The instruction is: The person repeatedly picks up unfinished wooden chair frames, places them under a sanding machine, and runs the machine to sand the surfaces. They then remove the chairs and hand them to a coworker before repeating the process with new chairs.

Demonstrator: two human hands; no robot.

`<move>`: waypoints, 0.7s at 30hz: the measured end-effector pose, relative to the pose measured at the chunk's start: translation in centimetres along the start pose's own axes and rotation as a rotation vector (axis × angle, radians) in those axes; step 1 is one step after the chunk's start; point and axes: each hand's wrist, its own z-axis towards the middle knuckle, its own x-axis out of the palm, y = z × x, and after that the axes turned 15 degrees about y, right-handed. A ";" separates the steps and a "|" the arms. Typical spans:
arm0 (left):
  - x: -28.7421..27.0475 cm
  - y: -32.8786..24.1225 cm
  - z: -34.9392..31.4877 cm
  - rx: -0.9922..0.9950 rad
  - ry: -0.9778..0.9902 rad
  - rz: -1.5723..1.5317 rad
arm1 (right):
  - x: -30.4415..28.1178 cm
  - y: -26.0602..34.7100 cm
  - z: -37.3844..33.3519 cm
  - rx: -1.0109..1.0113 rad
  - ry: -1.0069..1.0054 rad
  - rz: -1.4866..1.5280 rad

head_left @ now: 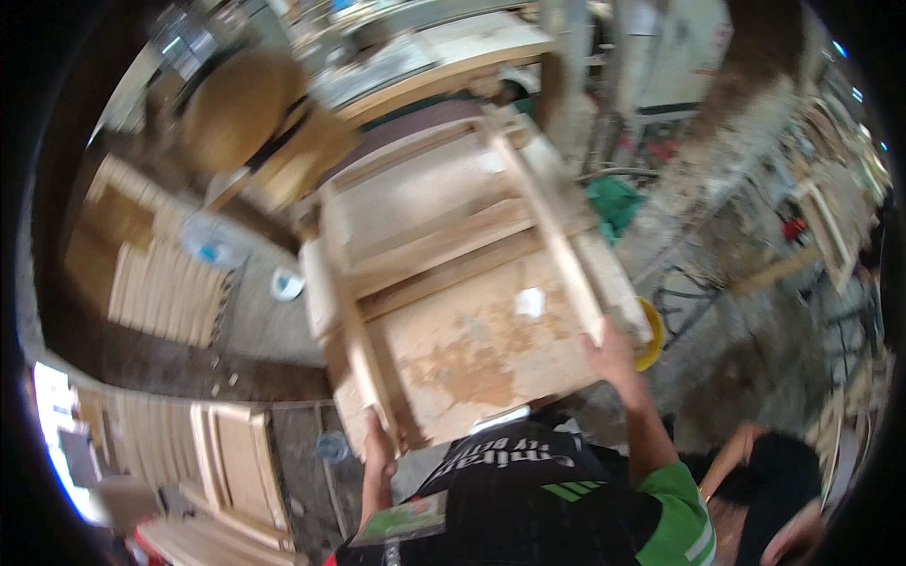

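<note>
A ladder-like wooden frame point(444, 248), with two long side rails and crosspieces between them, lies over a light board worktop point(557, 354) stained with brown patches. My left hand point(379, 443) is wrapped round the near end of its left rail. At the near end of the right rail, my right hand point(612, 354) grips the wood. Both hands are closed, though some fingers are hidden by the rails. Inside the frame's near opening, a small white scrap point(530, 302) rests on the worktop.
A yellow bucket point(651, 335) stands by the worktop's right edge, near a green bag point(615, 206). Slatted wood point(170, 292) and a white cup point(287, 284) lie left. Wooden panels point(250, 462) stand lower left. Another person's arm point(734, 453) shows lower right.
</note>
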 end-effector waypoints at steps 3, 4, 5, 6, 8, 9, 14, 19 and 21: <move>1.6 -1.3 -0.7 -0.020 -0.002 0.030 | -0.9 0.4 -0.7 -0.023 0.008 -0.044; 2.1 -1.5 -0.8 -0.019 -0.011 0.029 | -1.2 0.3 -0.6 -0.006 0.029 -0.040; 2.6 -1.7 -1.2 -0.019 -0.018 0.030 | -1.4 0.2 -0.7 -0.024 0.038 -0.034; 2.7 -1.8 -1.4 -0.023 -0.020 0.029 | -1.5 0.5 -0.5 -0.042 0.040 -0.026; 2.8 -2.1 -1.9 -0.032 -0.016 0.032 | -1.7 0.8 -0.6 -0.063 0.061 0.023; 2.9 -2.2 -1.9 -0.034 -0.008 0.033 | -1.6 0.4 -0.5 -0.087 0.057 0.031; 3.0 -2.6 -1.6 -0.047 -0.005 -0.007 | -2.4 -1.8 0.7 -0.145 0.400 0.612; 2.7 -3.7 0.0 -0.107 0.030 -0.251 | -1.2 -5.0 1.4 -0.122 0.802 1.517; 2.1 -4.3 0.2 -0.196 0.076 -0.195 | -0.8 -5.2 1.5 -0.108 0.790 1.572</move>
